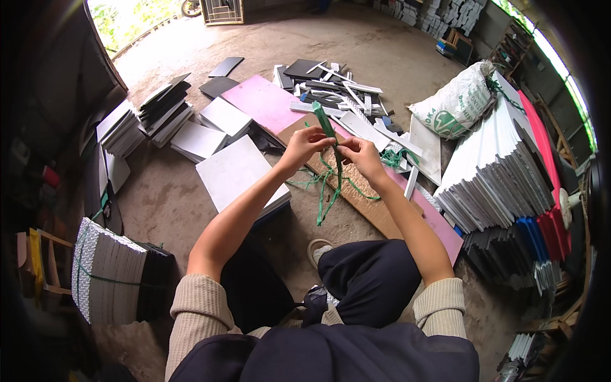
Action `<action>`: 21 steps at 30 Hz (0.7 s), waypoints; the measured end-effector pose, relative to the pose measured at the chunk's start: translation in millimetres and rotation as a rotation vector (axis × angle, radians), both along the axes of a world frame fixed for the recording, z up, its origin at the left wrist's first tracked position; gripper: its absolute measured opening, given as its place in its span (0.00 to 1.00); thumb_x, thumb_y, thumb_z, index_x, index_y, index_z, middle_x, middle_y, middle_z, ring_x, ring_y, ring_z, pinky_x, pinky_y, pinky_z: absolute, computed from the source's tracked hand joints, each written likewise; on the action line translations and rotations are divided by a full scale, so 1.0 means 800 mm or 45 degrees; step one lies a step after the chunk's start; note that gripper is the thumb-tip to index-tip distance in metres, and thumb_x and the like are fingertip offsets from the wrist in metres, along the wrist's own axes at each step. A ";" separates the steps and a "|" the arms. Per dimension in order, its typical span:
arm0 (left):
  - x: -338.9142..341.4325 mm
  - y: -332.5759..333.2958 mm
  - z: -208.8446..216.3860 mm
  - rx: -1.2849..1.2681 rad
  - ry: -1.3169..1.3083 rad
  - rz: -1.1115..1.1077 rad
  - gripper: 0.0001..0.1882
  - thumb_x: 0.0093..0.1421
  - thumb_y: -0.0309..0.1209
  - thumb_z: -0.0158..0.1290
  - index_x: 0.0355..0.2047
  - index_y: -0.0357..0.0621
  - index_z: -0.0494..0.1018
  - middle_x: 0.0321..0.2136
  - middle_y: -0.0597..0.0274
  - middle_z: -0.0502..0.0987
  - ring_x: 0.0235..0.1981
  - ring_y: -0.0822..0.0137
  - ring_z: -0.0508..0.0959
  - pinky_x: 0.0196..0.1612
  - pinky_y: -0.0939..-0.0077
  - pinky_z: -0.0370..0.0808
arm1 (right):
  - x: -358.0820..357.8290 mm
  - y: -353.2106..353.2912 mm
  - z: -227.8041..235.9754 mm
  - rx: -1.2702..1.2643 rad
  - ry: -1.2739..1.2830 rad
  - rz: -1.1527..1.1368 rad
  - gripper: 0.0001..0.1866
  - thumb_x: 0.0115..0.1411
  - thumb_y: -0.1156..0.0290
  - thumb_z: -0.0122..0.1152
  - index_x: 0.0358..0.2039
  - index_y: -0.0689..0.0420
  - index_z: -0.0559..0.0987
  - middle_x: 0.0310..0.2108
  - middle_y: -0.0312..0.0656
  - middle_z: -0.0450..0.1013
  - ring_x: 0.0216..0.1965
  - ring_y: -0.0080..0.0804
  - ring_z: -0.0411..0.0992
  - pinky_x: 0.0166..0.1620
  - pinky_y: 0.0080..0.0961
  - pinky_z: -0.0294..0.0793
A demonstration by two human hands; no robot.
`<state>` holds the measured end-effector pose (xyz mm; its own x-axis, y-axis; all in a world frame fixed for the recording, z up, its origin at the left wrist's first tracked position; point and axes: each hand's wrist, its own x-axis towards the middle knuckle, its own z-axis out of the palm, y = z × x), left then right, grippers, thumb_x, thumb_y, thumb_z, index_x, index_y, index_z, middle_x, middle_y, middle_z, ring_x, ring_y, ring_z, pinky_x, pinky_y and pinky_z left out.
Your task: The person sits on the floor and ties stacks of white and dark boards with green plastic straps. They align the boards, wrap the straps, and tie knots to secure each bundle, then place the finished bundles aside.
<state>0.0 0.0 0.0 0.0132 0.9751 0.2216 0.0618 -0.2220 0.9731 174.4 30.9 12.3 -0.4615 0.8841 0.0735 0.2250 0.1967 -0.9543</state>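
Observation:
Both my hands are raised in front of me over a worn wooden board (363,194). Between them is a bundle of green plastic twine (323,118), its thick folded end pointing up and away. My left hand (305,148) pinches it from the left side. Close beside it, my right hand (361,156) grips the twine with thumb and fingers. Loose green strands (328,200) dangle below the hands toward the floor. More tangled green twine (396,158) lies just right of my right hand.
A pink sheet (264,102) lies under the board. White and black offcuts (331,83) are heaped beyond. Stacks of white sheets (238,169) stand at left, with a tied stack (105,274) nearer me. On the right are a tall sheet stack (499,184) and a white sack (452,105).

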 end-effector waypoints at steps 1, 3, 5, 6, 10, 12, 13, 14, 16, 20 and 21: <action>0.002 -0.001 0.000 0.004 0.018 -0.024 0.15 0.50 0.34 0.56 0.33 0.35 0.71 0.27 0.59 0.76 0.30 0.73 0.75 0.33 0.82 0.72 | 0.000 -0.001 0.000 -0.012 0.049 -0.030 0.08 0.50 0.73 0.58 0.30 0.63 0.75 0.24 0.41 0.74 0.26 0.24 0.73 0.32 0.19 0.74; 0.005 -0.004 -0.003 -0.027 0.002 -0.051 0.15 0.49 0.33 0.57 0.32 0.33 0.71 0.26 0.59 0.76 0.29 0.73 0.76 0.31 0.83 0.73 | -0.001 -0.003 0.000 0.025 0.091 -0.071 0.07 0.49 0.74 0.58 0.28 0.63 0.75 0.24 0.41 0.74 0.25 0.24 0.73 0.30 0.18 0.73; 0.009 -0.007 -0.008 -0.098 -0.064 -0.058 0.15 0.49 0.32 0.57 0.32 0.32 0.71 0.26 0.59 0.76 0.28 0.73 0.76 0.31 0.84 0.73 | -0.003 -0.008 0.000 0.125 0.077 -0.093 0.06 0.48 0.75 0.58 0.27 0.64 0.75 0.24 0.41 0.74 0.24 0.24 0.73 0.29 0.17 0.73; 0.010 -0.008 -0.009 -0.103 -0.123 -0.055 0.14 0.49 0.31 0.57 0.32 0.31 0.71 0.25 0.58 0.76 0.27 0.73 0.76 0.30 0.83 0.74 | -0.005 -0.009 0.000 0.159 0.057 -0.105 0.07 0.48 0.75 0.58 0.27 0.64 0.75 0.24 0.41 0.74 0.24 0.24 0.73 0.28 0.17 0.72; 0.010 -0.010 -0.007 -0.076 -0.058 0.021 0.14 0.50 0.29 0.56 0.34 0.31 0.71 0.25 0.56 0.76 0.26 0.73 0.76 0.29 0.83 0.75 | -0.009 -0.013 0.004 0.213 -0.048 -0.137 0.07 0.46 0.75 0.59 0.27 0.64 0.75 0.23 0.42 0.74 0.22 0.25 0.72 0.27 0.17 0.71; 0.012 -0.013 -0.003 -0.005 -0.010 0.074 0.14 0.50 0.28 0.55 0.35 0.31 0.71 0.26 0.55 0.76 0.26 0.72 0.77 0.29 0.83 0.75 | -0.008 -0.013 0.005 0.213 -0.075 -0.157 0.08 0.46 0.75 0.59 0.28 0.64 0.75 0.23 0.42 0.74 0.22 0.24 0.72 0.26 0.17 0.70; 0.012 -0.013 -0.001 -0.008 0.020 0.076 0.15 0.50 0.28 0.55 0.36 0.31 0.71 0.27 0.55 0.76 0.27 0.72 0.77 0.31 0.82 0.75 | -0.008 -0.010 0.001 0.220 -0.069 -0.172 0.08 0.47 0.75 0.59 0.28 0.65 0.75 0.23 0.42 0.74 0.22 0.24 0.72 0.26 0.17 0.70; 0.013 -0.013 0.000 -0.011 0.051 0.078 0.15 0.50 0.28 0.55 0.37 0.32 0.70 0.28 0.55 0.76 0.28 0.72 0.76 0.32 0.82 0.75 | -0.007 -0.008 -0.002 0.227 -0.063 -0.187 0.09 0.47 0.74 0.59 0.29 0.65 0.75 0.23 0.42 0.74 0.22 0.23 0.71 0.26 0.17 0.69; 0.014 -0.013 0.003 0.023 0.079 0.079 0.16 0.51 0.29 0.54 0.38 0.31 0.70 0.29 0.55 0.76 0.29 0.72 0.76 0.33 0.81 0.74 | -0.004 -0.004 -0.001 0.071 -0.034 -0.139 0.08 0.50 0.74 0.56 0.30 0.64 0.75 0.25 0.39 0.73 0.25 0.21 0.70 0.30 0.17 0.69; 0.013 -0.008 0.002 -0.047 0.083 0.014 0.15 0.52 0.31 0.53 0.37 0.33 0.70 0.27 0.58 0.76 0.28 0.73 0.76 0.33 0.81 0.74 | 0.004 0.000 0.000 -0.186 0.087 -0.036 0.07 0.52 0.73 0.54 0.31 0.63 0.74 0.27 0.36 0.72 0.28 0.20 0.69 0.33 0.16 0.70; 0.012 -0.008 0.001 -0.085 0.030 -0.007 0.14 0.53 0.31 0.52 0.36 0.33 0.70 0.26 0.58 0.76 0.28 0.73 0.76 0.33 0.81 0.74 | 0.004 -0.001 -0.001 -0.247 0.138 -0.019 0.07 0.53 0.73 0.54 0.31 0.62 0.75 0.27 0.36 0.72 0.29 0.20 0.69 0.34 0.16 0.70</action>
